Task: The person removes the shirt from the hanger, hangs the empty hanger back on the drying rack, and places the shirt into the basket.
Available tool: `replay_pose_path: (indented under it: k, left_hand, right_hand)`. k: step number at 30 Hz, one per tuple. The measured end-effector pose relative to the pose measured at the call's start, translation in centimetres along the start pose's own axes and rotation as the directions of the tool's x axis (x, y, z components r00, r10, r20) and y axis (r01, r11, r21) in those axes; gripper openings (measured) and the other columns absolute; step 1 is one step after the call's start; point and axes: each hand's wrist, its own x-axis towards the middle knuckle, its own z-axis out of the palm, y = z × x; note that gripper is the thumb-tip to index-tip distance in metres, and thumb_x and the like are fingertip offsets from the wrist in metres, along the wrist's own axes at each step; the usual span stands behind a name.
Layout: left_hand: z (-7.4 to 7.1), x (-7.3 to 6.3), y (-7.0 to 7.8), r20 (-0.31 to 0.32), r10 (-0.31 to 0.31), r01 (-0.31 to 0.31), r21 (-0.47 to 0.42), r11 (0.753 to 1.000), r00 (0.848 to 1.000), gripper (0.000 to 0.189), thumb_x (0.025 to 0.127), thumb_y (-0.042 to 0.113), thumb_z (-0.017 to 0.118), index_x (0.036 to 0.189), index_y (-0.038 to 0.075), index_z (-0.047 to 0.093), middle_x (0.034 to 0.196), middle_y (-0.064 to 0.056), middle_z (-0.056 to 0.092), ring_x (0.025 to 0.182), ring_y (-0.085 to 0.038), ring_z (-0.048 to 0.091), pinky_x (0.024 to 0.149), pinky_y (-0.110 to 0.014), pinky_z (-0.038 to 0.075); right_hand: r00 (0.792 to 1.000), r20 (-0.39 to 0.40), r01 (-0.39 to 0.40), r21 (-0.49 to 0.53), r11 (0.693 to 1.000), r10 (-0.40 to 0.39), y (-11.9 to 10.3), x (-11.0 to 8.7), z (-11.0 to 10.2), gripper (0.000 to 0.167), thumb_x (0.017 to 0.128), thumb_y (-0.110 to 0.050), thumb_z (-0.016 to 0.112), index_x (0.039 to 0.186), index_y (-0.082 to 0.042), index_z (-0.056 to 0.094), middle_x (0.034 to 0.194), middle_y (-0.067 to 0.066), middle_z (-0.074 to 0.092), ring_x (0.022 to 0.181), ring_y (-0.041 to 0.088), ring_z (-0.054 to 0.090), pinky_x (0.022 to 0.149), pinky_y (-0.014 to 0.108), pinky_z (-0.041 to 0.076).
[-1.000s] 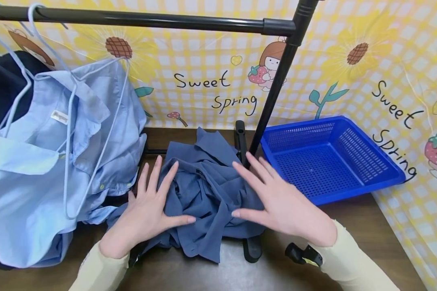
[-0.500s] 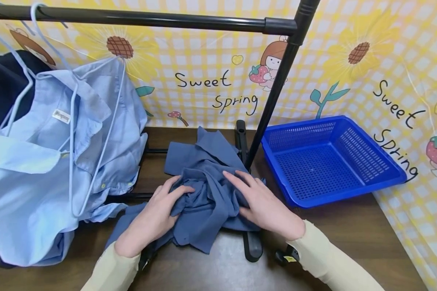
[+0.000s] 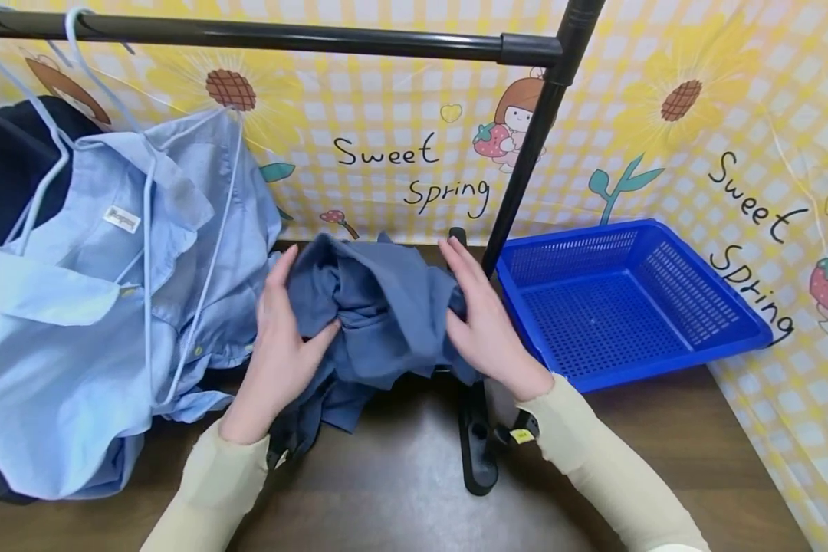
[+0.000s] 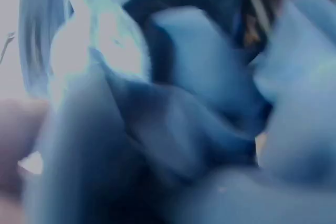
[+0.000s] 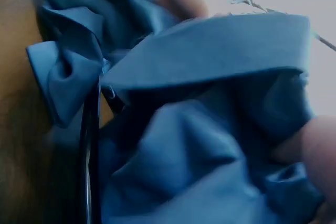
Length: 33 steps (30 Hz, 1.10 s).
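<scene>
Both hands lift a bunched slate-blue shirt (image 3: 386, 314) in the middle of the head view, below the rack's bar. My left hand (image 3: 279, 345) grips its left side, the thumb over the cloth and the fingers at its outer edge. On the opposite side my right hand (image 3: 486, 326) holds the fabric, its thumb partly hidden by folds. A loose part of the shirt hangs down by the left wrist. Blurred folds of shirt (image 4: 205, 61) fill the left wrist view. In the right wrist view, a collar-like band of the shirt (image 5: 210, 51) crosses above crumpled cloth.
A light blue shirt (image 3: 62, 368) hangs on a pale hanger (image 3: 148, 291) at the left, beside a dark garment (image 3: 14, 161). The black rack bar (image 3: 317, 42) runs overhead to its post (image 3: 534, 138). A blue plastic basket (image 3: 635, 372) stands right of the post.
The hands have gone from spread over the crumpled shirt to gripping its sides. The shirt has been gathered and raised off the table, away from the front edge.
</scene>
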Motion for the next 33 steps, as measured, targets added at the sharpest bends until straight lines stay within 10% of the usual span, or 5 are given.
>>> replay_pose_path:
  k: [5,8,12,18,33]
  left_hand:
    - [1.2,0.1,-2.2,0.213,-0.399,0.333,0.285,0.899,0.892,0.1,0.095,0.045,0.069,0.164,0.036,-0.004,0.166,-0.015,-0.019,0.146,-0.055,-0.013,0.1,-0.084,0.009]
    - [2.0,-0.1,-3.2,0.307,-0.491,0.365,0.386,0.847,0.815,0.101,0.091,0.058,0.066,0.164,0.038,-0.001,0.167,-0.013,-0.02,0.146,-0.055,-0.013,0.094,-0.088,0.011]
    - [2.8,-0.4,-3.9,0.375,-0.519,0.328,0.466,0.822,0.768,0.108,0.084,0.068,0.067,0.165,0.034,0.004,0.166,-0.02,-0.017,0.145,-0.06,-0.003,0.095,-0.085,0.022]
    - [3.2,-0.2,-4.9,0.416,-0.479,0.267,0.472,0.84,0.773,0.101,0.083,0.054,0.073,0.164,0.03,0.018,0.164,-0.032,-0.002,0.134,-0.067,0.027,0.094,-0.078,0.034]
    - [4.0,0.3,-5.3,0.443,-0.321,0.262,0.192,0.946,0.837,0.051,0.091,0.028,0.078,0.139,0.019,0.063,0.145,-0.018,0.053,0.139,-0.044,0.04,0.107,-0.059,0.035]
  right_hand:
    - [0.942,0.237,-0.235,-0.041,0.971,0.238,1.0,1.3,1.8,0.084,0.1,-0.05,0.058,0.161,-0.045,0.001,0.168,-0.009,-0.012,0.153,0.022,-0.004,0.113,0.066,0.02]
    - [0.876,0.324,-0.346,-0.089,0.934,0.356,1.5,1.8,3.1,0.089,0.09,-0.074,0.056,0.158,-0.053,0.003,0.168,-0.009,-0.011,0.153,0.029,-0.007,0.111,0.073,0.012]
    - [0.804,0.395,-0.402,-0.191,0.895,0.445,2.5,2.3,4.8,0.098,0.084,-0.08,0.058,0.162,-0.045,0.009,0.17,0.001,0.0,0.153,0.036,0.006,0.114,0.065,0.018]
    - [0.768,0.443,-0.36,-0.298,0.884,0.462,3.5,2.6,6.7,0.104,0.086,-0.07,0.066,0.165,-0.031,0.011,0.169,0.012,0.005,0.148,0.046,0.02,0.115,0.059,0.025]
    - [0.831,0.431,-0.286,-0.214,0.934,0.353,4.3,2.5,8.3,0.069,0.098,-0.022,0.069,0.155,-0.006,0.035,0.154,0.015,0.044,0.139,0.031,0.044,0.11,0.042,0.038]
